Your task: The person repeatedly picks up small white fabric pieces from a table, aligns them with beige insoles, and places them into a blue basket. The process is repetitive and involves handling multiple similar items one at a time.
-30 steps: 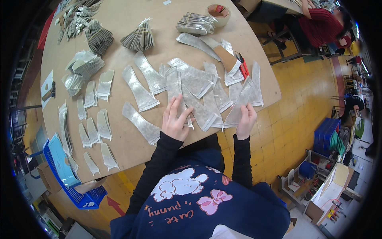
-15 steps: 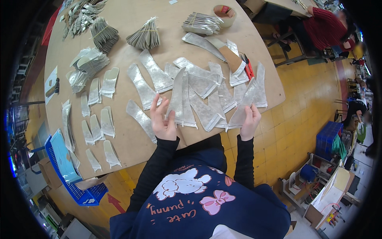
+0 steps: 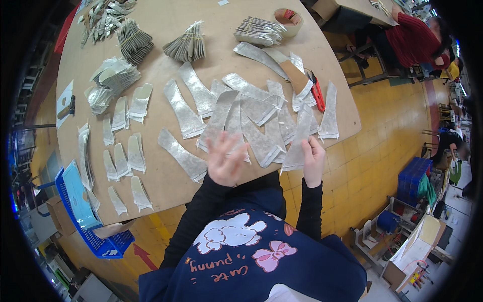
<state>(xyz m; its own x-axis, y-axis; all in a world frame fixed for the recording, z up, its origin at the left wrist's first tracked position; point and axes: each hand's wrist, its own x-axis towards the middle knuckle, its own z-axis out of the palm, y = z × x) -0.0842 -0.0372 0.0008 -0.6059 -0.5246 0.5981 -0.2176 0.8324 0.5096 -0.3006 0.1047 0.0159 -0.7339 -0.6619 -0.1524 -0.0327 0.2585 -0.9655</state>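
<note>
My right hand (image 3: 313, 160) pinches the lower right edge of a curved silvery-grey piece (image 3: 300, 137) by the table's front edge. My left hand (image 3: 225, 160) is spread, palm down and slightly blurred, over the lower end of another curved grey piece (image 3: 223, 111). Whether its fingers touch that piece I cannot tell. Around both hands several similar pieces overlap, with white strips on their lower ends. One lone grey piece (image 3: 182, 153) lies left of my left hand. A red-handled cutter (image 3: 317, 93) rests beyond my right hand, beside a brown template-like piece (image 3: 296, 75).
Banded bundles of grey pieces (image 3: 187, 43) and a tape roll (image 3: 289, 22) stand at the table's far side. Smaller pieces (image 3: 136, 153) lie in rows on the left. A blue basket (image 3: 85, 224) hangs by the left edge. A person in red (image 3: 415, 40) sits at the far right.
My left hand has moved right, its fingers spreading over the grey pieces. My right hand has shifted slightly left, bringing its piece more upright and closer to the pile.
</note>
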